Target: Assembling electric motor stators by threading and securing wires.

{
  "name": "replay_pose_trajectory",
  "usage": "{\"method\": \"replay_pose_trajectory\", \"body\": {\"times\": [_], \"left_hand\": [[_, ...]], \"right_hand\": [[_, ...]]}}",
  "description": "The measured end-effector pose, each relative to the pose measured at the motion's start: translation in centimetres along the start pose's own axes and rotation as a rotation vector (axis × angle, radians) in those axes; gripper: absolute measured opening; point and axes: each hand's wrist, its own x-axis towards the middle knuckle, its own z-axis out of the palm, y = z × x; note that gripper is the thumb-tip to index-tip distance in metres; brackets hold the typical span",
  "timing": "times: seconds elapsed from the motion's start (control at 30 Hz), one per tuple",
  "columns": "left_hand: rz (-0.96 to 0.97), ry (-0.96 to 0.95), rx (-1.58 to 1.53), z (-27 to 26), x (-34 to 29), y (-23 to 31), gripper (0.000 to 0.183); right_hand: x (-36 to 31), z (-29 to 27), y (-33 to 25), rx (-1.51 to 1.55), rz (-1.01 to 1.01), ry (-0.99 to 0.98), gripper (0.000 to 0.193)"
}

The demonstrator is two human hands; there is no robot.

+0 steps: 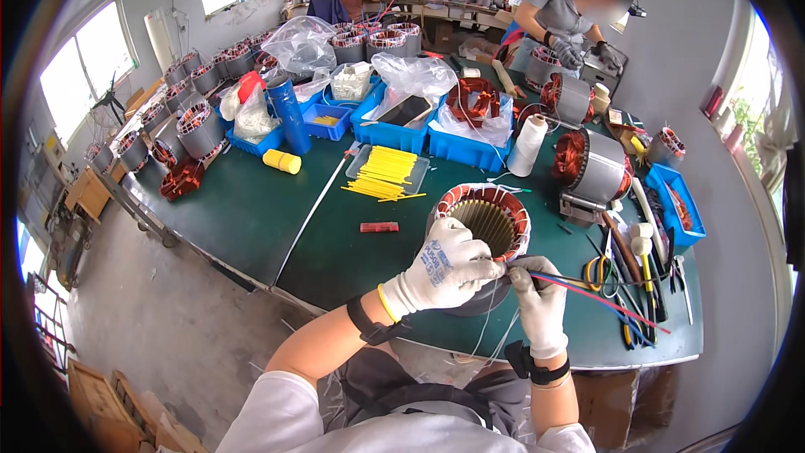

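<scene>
A motor stator [484,218] stands upright on the green table before me, copper windings laced with white cord round its top and yellowish slots inside. My left hand [449,268], in a white glove, lies over its near left rim with the fingers closed in a pinch; what they grip is hidden. My right hand [539,306], also gloved, pinches the lead wires [599,292] at the near right rim. These black, red and blue wires stretch off to the right. Thin white cord [484,327] hangs below the hands.
Yellow tubes [387,169] fill a clear tray, near a red block [379,226]. Blue bins [390,130] and a thread cone [527,147] stand behind. Scissors [598,273], a mallet [641,243] and another stator [593,164] lie right. A co-worker [558,13] works at the far right.
</scene>
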Motion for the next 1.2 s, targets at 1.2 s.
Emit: {"method": "replay_pose_trajectory", "body": {"times": [1.2], "left_hand": [[-0.128, -0.13, 0.051, -1.8, 1.9, 1.1, 0.063]], "right_hand": [[-1.1, -1.9, -1.9, -0.356, -0.077, -0.32, 0.026]]}}
